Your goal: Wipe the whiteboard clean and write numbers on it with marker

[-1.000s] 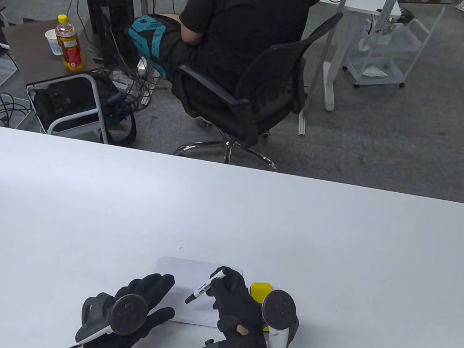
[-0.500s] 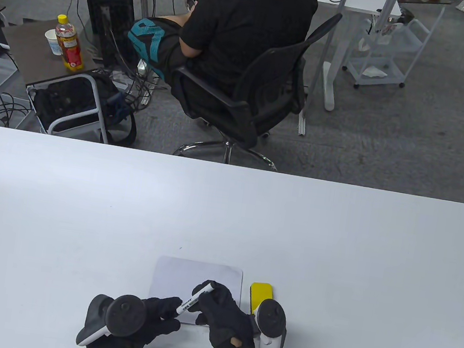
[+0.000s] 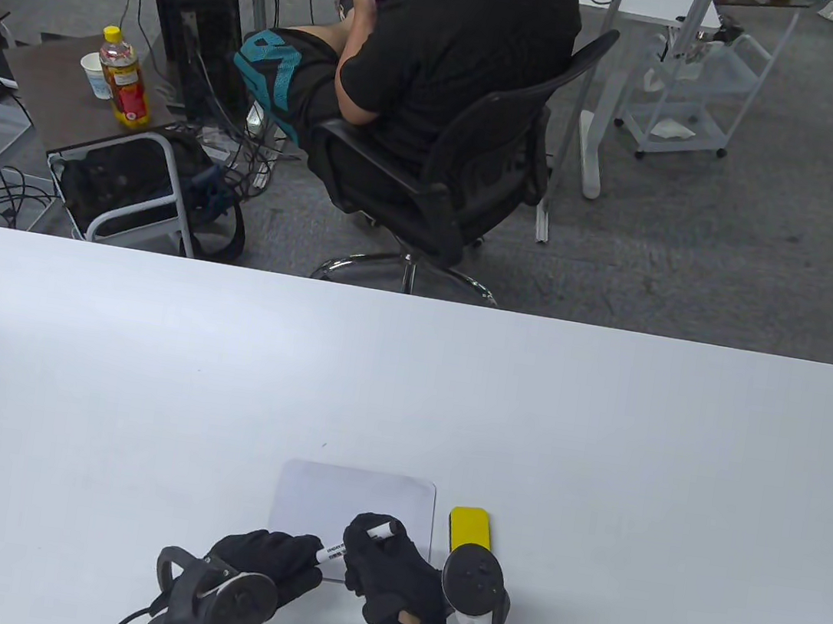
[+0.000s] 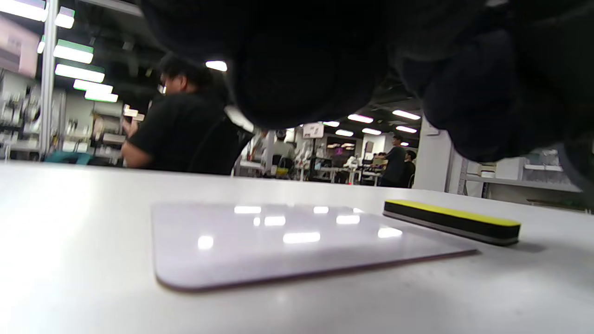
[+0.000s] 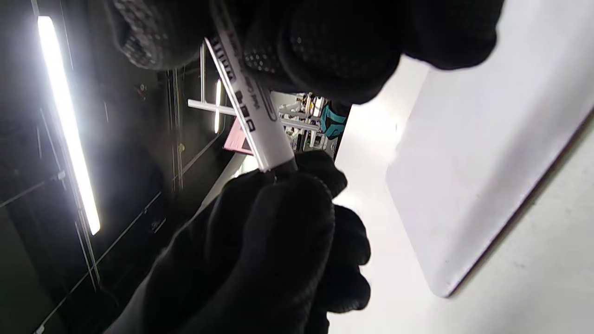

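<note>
A small blank whiteboard [image 3: 355, 497] [image 4: 287, 241] [image 5: 487, 162] lies flat near the table's front edge. Just right of it is a yellow-topped eraser [image 3: 470, 527] [image 4: 452, 221]. My right hand [image 3: 381, 562] [image 5: 325, 41] grips a white marker [image 3: 335, 548] [image 5: 246, 106] above the board's near edge, with the marker pointing left. The fingers of my left hand [image 3: 273, 559] [image 5: 278, 241] are curled round the marker's left end, which is hidden inside the glove. In the left wrist view my left hand [image 4: 325, 60] hangs dark and blurred over the board.
The white table [image 3: 145, 367] stretches far and wide around the board. Past its far edge a person sits in a black office chair [image 3: 451, 177] holding a phone. A bottle [image 3: 124, 77] and a cup stand on a side table at far left.
My left hand left the board and closed on the marker's end. My right hand drew the marker back toward the near edge. The seated person turned and raised a phone.
</note>
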A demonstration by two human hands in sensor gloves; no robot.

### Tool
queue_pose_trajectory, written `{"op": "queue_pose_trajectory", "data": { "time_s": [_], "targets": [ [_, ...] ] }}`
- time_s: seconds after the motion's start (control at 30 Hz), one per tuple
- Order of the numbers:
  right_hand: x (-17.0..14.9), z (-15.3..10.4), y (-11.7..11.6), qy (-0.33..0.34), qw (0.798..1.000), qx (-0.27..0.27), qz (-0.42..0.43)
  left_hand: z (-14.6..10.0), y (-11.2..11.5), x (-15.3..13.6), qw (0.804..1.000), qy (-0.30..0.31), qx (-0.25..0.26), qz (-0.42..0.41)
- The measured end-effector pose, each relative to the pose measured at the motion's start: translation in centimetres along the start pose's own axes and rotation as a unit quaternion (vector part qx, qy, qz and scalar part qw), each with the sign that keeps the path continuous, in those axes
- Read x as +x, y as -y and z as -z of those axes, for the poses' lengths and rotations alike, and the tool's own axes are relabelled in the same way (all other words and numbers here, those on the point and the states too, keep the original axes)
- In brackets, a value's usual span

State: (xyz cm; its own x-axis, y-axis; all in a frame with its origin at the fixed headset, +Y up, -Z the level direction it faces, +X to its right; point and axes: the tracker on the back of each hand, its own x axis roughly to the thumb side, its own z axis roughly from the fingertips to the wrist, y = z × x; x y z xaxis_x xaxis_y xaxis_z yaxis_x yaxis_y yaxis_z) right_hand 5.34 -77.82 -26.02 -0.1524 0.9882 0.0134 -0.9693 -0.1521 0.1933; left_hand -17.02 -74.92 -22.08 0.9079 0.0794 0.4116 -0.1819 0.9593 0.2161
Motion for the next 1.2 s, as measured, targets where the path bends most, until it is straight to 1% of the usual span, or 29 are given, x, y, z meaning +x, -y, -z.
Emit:
{"op": "queue_pose_trajectory", "data": {
  "time_s": [0.07,0.13,0.17,0.2,0.23,0.27,0.37,0.43,0.6,0.63,0.67,0.7,0.73,0.8,0.87,0.9,0.93,0.97,1.0,1.03,1.07,1.1,1.13,1.17,1.2],
  "targets": [
    [-0.1,0.1,0.4,0.001,1.000,-0.001,0.001,0.1,-0.2,-0.1,1.000,-0.002,-0.004,-0.029],
    [0.2,0.1,0.6,-0.005,1.000,-0.003,0.007,0.2,-0.2,-0.2,0.997,-0.003,-0.019,-0.072],
    [0.4,0.1,0.6,-0.005,1.000,-0.002,0.003,0.3,-0.2,-0.3,0.995,0.005,-0.037,-0.097],
    [0.9,0.0,0.8,0.005,1.000,-0.009,-0.012,0.4,-0.3,-0.6,0.991,0.019,-0.045,-0.121],
    [1.3,0.0,0.8,0.017,1.000,-0.011,-0.022,0.5,-0.3,-0.9,0.988,0.017,-0.047,-0.143],
    [1.9,-0.1,0.9,0.031,0.999,-0.006,-0.038,0.6,-0.4,-1.4,0.980,0.013,-0.063,-0.186],
    [3.1,-0.4,0.9,0.064,0.997,-0.010,-0.052,0.8,-0.1,-2.1,0.955,0.018,-0.094,-0.281],
    [3.4,-0.4,1.1,0.074,0.995,0.004,-0.064,1.0,0.2,-2.3,0.943,0.021,-0.111,-0.312],
    [3.5,-0.2,1.4,0.090,0.994,0.021,-0.059,1.3,0.4,-2.5,0.929,0.026,-0.131,-0.345],
    [3.7,-0.2,2.1,0.094,0.994,0.016,-0.053,1.3,0.7,-2.9,0.924,0.032,-0.150,-0.351],
    [3.8,-0.1,2.7,0.091,0.995,-0.005,-0.033,1.2,0.8,-3.2,0.921,0.033,-0.158,-0.354],
    [3.9,0.0,4.0,0.096,0.995,-0.024,-0.008,1.0,1.0,-4.0,0.923,0.013,-0.158,-0.351],
    [4.0,0.0,4.9,0.095,0.995,-0.042,-0.002,1.0,1.0,-4.7,0.925,-0.003,-0.160,-0.345],
    [3.9,-0.2,7.4,0.091,0.990,-0.104,-0.028,1.0,0.7,-6.6,0.942,-0.051,-0.125,-0.307],
    [3.5,-0.3,8.8,0.080,0.988,-0.121,-0.052,0.9,0.2,-8.0,0.955,-0.110,-0.091,-0.262],
    [3.3,-0.2,9.4,0.076,0.986,-0.140,-0.051,0.7,-0.2,-9.0,0.966,-0.138,-0.070,-0.209],
    [3.0,-0.1,9.8,0.073,0.985,-0.147,-0.044,0.4,-0.5,-10.0,0.969,-0.180,-0.067,-0.155],
    [2.8,-0.1,9.9,0.071,0.986,-0.146,-0.036,0.2,-0.6,-10.6,0.970,-0.205,-0.064,-0.114],
    [2.4,0.1,10.0,0.068,0.988,-0.139,-0.022,-0.1,-0.8,-11.7,0.969,-0.232,-0.064,-0.056],
    [2.2,0.2,9.9,0.065,0.989,-0.134,-0.016,-0.2,-0.8,-12.4,0.964,-0.253,-0.075,-0.029],
    [2.1,0.2,9.7,0.060,0.990,-0.126,-0.013,-0.5,-0.7,-13.4,0.952,-0.288,-0.107,-0.002],
    [2.0,0.3,9.5,0.060,0.991,-0.120,-0.017,-0.8,-0.4,-14.4,0.942,-0.311,-0.127,0.011],
    [2.1,0.3,9.4,0.061,0.991,-0.114,-0.022,-1.0,-0.2,-15.0,0.935,-0.327,-0.136,0.012],
    [2.1,0.4,9.1,0.065,0.992,-0.102,-0.033,-1.4,0.1,-16.0,0.920,-0.362,-0.150,0.013],
    [2.1,0.4,8.9,0.068,0.993,-0.093,-0.041,-1.7,0.4,-16.7,0.910,-0.383,-0.158,0.017]
  ]
}}
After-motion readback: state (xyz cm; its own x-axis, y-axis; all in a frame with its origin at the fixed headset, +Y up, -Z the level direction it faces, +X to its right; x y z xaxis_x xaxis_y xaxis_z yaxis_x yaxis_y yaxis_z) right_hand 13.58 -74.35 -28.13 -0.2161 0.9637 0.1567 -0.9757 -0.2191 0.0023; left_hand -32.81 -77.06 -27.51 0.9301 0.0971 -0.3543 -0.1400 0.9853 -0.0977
